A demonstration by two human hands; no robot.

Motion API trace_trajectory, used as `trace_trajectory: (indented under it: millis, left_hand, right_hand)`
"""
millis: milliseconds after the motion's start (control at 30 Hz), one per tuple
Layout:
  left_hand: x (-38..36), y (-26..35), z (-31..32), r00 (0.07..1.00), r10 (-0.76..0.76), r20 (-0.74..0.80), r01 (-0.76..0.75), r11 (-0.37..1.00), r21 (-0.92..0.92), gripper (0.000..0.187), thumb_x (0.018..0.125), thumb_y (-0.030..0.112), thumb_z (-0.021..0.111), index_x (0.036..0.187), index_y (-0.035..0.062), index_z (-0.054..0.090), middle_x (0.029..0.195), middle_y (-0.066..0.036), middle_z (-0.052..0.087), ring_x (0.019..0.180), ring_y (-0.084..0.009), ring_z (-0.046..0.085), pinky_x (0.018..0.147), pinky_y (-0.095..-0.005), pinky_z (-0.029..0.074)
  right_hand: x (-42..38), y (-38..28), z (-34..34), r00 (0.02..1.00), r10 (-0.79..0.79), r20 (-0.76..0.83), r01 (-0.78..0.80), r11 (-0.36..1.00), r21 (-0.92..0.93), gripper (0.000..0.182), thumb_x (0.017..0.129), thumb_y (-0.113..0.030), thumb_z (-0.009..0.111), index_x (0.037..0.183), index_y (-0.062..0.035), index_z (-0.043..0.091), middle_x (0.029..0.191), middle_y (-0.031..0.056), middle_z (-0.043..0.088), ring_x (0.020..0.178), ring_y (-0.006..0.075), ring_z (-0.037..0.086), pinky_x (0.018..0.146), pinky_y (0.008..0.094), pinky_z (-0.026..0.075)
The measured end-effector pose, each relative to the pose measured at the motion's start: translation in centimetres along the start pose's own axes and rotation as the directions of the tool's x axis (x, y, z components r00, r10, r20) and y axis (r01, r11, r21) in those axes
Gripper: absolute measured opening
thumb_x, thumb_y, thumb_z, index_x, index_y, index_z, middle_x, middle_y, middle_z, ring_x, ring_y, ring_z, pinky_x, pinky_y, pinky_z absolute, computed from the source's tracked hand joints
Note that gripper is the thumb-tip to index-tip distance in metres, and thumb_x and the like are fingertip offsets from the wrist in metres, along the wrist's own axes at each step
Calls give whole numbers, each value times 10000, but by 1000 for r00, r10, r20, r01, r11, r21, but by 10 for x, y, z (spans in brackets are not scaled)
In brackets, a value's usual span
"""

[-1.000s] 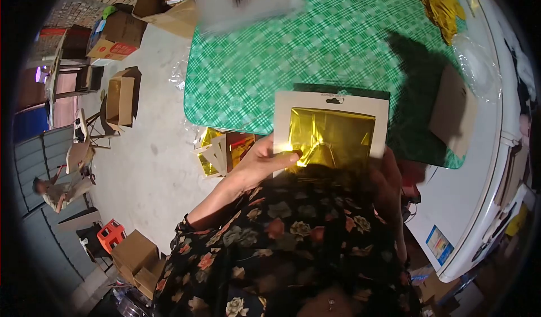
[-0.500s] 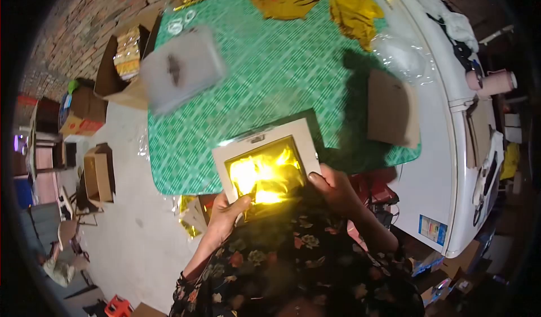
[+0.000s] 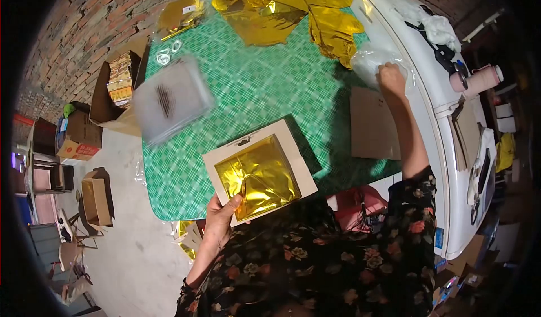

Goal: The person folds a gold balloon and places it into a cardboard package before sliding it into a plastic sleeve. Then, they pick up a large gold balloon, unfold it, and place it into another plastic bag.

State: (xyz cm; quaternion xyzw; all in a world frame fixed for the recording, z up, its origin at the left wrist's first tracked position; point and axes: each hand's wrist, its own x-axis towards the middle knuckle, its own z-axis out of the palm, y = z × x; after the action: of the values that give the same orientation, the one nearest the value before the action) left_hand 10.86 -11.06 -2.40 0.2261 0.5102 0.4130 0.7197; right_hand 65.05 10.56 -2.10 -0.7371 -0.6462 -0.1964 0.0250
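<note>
1. The pale framed package [image 3: 307,173] with its gold foil front [image 3: 262,176] lies turned at the table's six o'clock, its hanging slot [image 3: 244,141] toward eleven. I cannot tell whether its underside touches the green checked tablecloth [image 3: 242,86].

2. The left hand [image 3: 218,222] pinches the package at its corner between seven and eight o'clock, thumb over the foil, fingers behind. One-handed support at a single corner could let the far side swing down if the thumb slackens.

3. Pressing harder could crease the foil or bend the frame, since the thumb sits on the front.

4. The right hand [image 3: 393,82], between two and three o'clock, has its fingers curled in at the clear plastic [image 3: 366,63]; whether they pinch it, I cannot tell. Thin, slippery film could slide away or come up as several layers.

5. Around it, the brown cardboard panel [image 3: 369,123] lies just below, toward four o'clock, and the gold foil pieces [image 3: 335,30] near one. A sweeping forearm could nudge the panel; a careless pull on the plastic could drag the foil.
</note>
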Motion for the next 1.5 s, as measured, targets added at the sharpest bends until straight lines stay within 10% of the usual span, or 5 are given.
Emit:
trace_trajectory:
  millis: [500, 767, 867, 1400, 1500]
  left_hand:
    - [9, 1, -6, 999, 24, -24, -26, 995, -101, 348, 973, 183, 723, 1256, 36, 585, 1055, -87, 700, 803, -177, 710, 527, -328, 602]
    - [19, -10, -10, 986, 166, -26, -167, 985, -53, 448, 935, 196, 776, 1294, 29, 567, 1091, -103, 702, 841, -215, 719, 540, -368, 619]
    - [11, -2, -7, 992, 124, 7, -123, 989, -81, 448, 965, 106, 734, 1369, 36, 554, 1249, -77, 678, 1085, -176, 657, 909, -358, 566]
    - [-7, -7, 0, 998, -18, 65, 24, 995, -96, 377, 949, 212, 760, 1250, 44, 607, 1050, -68, 711, 836, -178, 726, 558, -353, 645]
    - [-4, -9, -8, 993, 7, 121, 10, 990, -143, 353, 952, 209, 755, 1221, 31, 612, 1013, -75, 708, 770, -178, 722, 536, -339, 637]
  right_hand:
    - [-12, -26, -76, 979, 74, 192, -15, 956, -293, 271, 1032, -200, 468, 1075, -64, 699, 1139, 178, 713, 1019, 369, 698, 845, 463, 560]
    - [-158, -174, -192, 930, -347, 120, 120, 596, 794, 329, 974, -177, 663, 1285, -141, 563, 715, 125, 667, 632, 338, 691, 577, 434, 549]
    - [-178, -190, -198, 895, -435, 104, 142, 497, 856, 256, 971, -154, 670, 1195, -108, 553, 691, 135, 655, 642, 345, 695, 572, 436, 532]
    - [-188, -235, -168, 909, -263, -324, 412, 689, 596, 207, 900, -189, 788, 1010, -80, 650, 602, 44, 628, 490, 211, 627, 464, 337, 481]
    - [-186, -238, -215, 911, -164, -379, 410, 240, 880, 84, 872, -8, 720, 915, -46, 659, 646, 81, 614, 523, 264, 625, 495, 359, 478]
